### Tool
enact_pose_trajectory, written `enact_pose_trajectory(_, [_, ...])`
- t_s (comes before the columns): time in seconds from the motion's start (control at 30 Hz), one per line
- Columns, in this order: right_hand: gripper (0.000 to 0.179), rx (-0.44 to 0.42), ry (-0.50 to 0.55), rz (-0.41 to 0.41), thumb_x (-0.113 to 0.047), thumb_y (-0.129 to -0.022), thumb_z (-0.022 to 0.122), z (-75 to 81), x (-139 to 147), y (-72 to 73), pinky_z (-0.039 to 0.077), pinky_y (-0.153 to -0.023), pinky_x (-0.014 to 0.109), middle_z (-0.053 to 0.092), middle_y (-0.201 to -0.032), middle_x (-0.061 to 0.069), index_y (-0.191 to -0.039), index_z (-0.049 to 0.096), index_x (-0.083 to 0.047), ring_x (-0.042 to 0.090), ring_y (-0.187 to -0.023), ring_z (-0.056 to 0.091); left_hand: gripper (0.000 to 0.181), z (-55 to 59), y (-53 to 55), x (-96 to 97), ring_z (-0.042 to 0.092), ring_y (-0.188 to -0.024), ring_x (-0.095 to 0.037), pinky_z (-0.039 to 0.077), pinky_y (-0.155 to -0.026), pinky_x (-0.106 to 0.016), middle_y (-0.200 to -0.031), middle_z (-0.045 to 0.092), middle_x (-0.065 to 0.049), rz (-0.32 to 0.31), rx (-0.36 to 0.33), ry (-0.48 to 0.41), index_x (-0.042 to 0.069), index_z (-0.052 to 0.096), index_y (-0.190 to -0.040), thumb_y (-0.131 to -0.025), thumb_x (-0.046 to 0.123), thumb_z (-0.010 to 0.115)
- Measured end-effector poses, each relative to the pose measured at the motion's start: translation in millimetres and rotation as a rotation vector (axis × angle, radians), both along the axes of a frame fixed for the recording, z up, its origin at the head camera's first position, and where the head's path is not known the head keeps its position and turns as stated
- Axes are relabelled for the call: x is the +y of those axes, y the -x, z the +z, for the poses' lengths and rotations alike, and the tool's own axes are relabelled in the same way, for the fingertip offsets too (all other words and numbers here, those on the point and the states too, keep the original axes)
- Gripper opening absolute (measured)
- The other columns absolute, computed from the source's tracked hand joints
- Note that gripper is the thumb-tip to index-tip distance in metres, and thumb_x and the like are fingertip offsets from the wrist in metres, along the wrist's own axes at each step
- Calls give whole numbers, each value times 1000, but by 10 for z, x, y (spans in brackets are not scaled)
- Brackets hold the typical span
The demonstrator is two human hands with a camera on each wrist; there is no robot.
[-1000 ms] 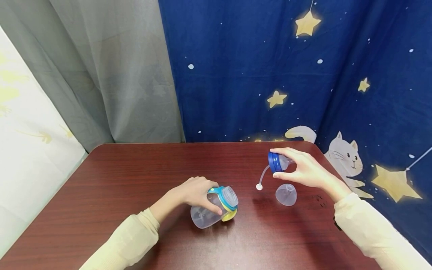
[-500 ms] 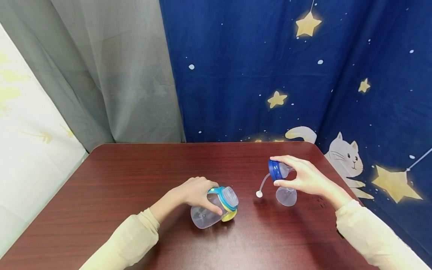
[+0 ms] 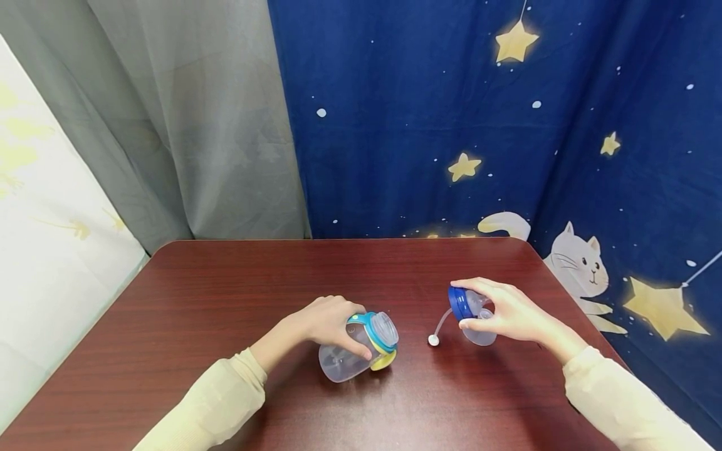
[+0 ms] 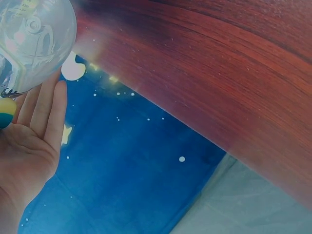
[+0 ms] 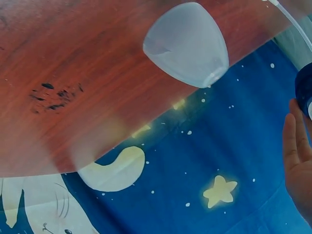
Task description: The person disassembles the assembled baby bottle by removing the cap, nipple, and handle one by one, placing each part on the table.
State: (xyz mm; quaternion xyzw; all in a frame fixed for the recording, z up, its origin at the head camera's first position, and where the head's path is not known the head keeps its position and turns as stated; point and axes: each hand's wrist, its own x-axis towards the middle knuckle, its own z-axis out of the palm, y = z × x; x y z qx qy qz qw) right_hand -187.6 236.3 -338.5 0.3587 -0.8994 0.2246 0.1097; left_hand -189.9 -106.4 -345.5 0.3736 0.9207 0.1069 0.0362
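My left hand (image 3: 329, 322) grips a clear baby bottle (image 3: 338, 363) that lies tilted at the table's middle, its bare threaded neck facing right. The bottle has a collar with blue and yellow handles. In my right hand (image 3: 504, 311) is a blue bottle collar (image 3: 460, 303) with a clear nipple, pinched between thumb and fingers. A thin straw hangs from the collar and ends in a white weight (image 3: 433, 340) low over the table. Partly hidden behind the right hand in the head view, a clear dome cap (image 5: 187, 46) stands on the table.
The brown table (image 3: 242, 275) has rounded far corners. Dark scuffs (image 5: 56, 97) mark its surface in the right wrist view. Behind it hang a grey curtain (image 3: 225, 125) and a blue curtain (image 3: 395, 94) with stars and a cat.
My right hand has moved down toward the table with the blue collar and straw, and now covers part of the dome cap. The left hand and bottle have stayed put.
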Motion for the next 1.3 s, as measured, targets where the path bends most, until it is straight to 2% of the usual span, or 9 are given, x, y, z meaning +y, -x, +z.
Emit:
enact_pose_trajectory(0.17, [62,30,-18,6,-45,-69,71,-71,18,-19,46,-71,32,52,-111,-6,-123,49,-22,9,-91,51,68,-2,-5,-3,48,-62,-4,38,-50,-25,-71,51,17,4,-6,2,20,61,-95,-56,75,57])
enact_pose_trajectory(0.53, [61,44,-49,-12,-48,-69,69,-181,62,-114,45,-70,32,53,-110,-8,-121,50,-25,7,-90,51,64,-14,2,-2,47,-61,-4,38,-50,-25,-69,50,18,-10,11,-1,21,60,-91,-56,75,56])
enact_pose_trajectory(0.93, [60,49,-105,-5,-49,-67,70,-283,124,-155,45,-70,32,54,-108,-6,-119,52,-23,8,-90,53,70,3,-3,4,48,-63,-4,39,-51,-25,-72,52,17,-3,3,1,19,61,-97,-56,75,56])
enact_pose_trajectory(1.3, [61,-26,-153,-17,-45,-66,73,-410,176,-223,46,-70,31,52,-112,-8,-119,52,-22,8,-90,52,70,6,-18,2,48,-63,-4,39,-51,-24,-73,53,16,-8,6,2,18,61,-97,-57,75,56])
